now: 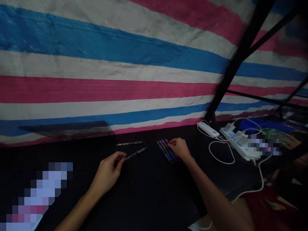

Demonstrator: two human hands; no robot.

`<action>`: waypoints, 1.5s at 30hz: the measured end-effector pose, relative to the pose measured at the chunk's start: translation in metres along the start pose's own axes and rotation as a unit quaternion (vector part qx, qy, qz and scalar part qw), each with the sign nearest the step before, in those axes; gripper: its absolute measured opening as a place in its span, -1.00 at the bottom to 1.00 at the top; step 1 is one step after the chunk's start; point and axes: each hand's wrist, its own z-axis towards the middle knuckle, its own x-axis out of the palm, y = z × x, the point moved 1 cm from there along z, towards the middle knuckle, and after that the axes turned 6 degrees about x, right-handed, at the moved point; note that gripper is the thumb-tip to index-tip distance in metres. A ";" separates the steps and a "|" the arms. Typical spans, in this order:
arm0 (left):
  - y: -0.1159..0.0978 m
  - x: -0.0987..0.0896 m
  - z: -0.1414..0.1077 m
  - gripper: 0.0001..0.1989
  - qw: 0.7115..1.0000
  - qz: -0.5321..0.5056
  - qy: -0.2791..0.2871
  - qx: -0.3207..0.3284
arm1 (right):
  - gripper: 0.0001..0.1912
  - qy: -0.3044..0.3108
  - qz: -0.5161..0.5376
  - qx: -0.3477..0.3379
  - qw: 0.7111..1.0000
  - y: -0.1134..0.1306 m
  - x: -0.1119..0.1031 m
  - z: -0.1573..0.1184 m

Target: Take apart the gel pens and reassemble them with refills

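A clear pen with a dark grip (pixel 136 153) is pinched near one end by the thumb and fingers of my left hand (pixel 109 171), its other end pointing up to the right. Just behind it, a second clear pen (pixel 128 143) lies on the black table. To the right, several pens with dark, blue and pink parts (pixel 165 151) lie side by side in a slanted row. My right hand (pixel 180 148) is closed at the right side of this row, its fingertips on the upper end of the pink pen (pixel 166 141). Those fingertips partly cover that pen.
A white power strip (pixel 240 146) with plugs and looping cables, and a white device (pixel 208 129), lie on the right. Beyond are a blue tray (pixel 252 124) and another person's hand (pixel 292 139). A striped tarp (pixel 144 91) and a black frame post (pixel 226 77) stand behind the table.
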 end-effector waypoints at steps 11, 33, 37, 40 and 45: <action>0.005 0.001 0.001 -0.75 0.992 -0.110 -0.006 -0.053 | -0.87 0.009 0.003 -0.004 1.000 0.005 -0.002 -0.003; -0.024 0.006 -0.003 -0.62 0.849 -0.487 0.071 -0.190 | -0.78 0.051 0.183 -0.301 0.935 0.078 0.017 -0.075; -0.033 0.011 -0.007 -0.82 0.877 -0.446 0.094 -0.154 | -0.75 0.137 0.227 -0.340 0.902 0.089 0.024 -0.094; -0.036 0.014 -0.009 -0.81 0.884 -0.432 0.081 -0.156 | -0.75 0.167 0.246 -0.320 0.899 0.089 0.026 -0.095; -0.034 0.014 -0.007 -0.77 0.891 -0.417 0.054 -0.173 | -0.75 0.220 0.309 -0.215 0.900 0.081 0.032 -0.085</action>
